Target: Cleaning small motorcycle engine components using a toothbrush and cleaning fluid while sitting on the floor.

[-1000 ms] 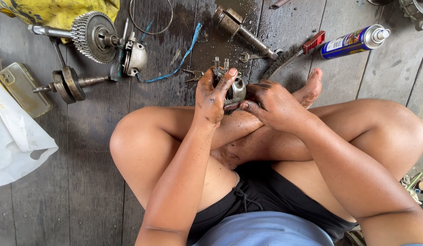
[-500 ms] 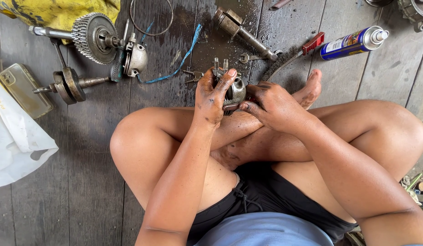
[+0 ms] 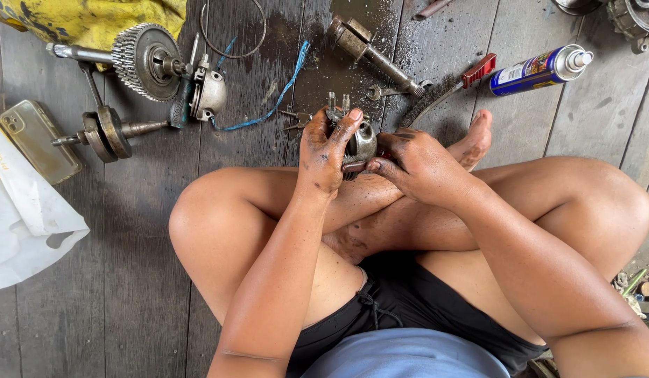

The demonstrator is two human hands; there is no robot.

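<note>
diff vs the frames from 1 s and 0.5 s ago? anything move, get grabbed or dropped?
No visible change. The left hand and the right hand clasp the same small metal part over the crossed legs as before; nothing was picked up or let go. The gear shaft, spray can, phone and blue cord lie where they were on the plank floor.

Black drawstring shorts, pale-blue shirt.

Gear shaft (image 3: 139,59) lies far left on the floor (image 3: 128,245), phone (image 3: 32,138) nearer left, spray can (image 3: 541,70) far right.
</note>
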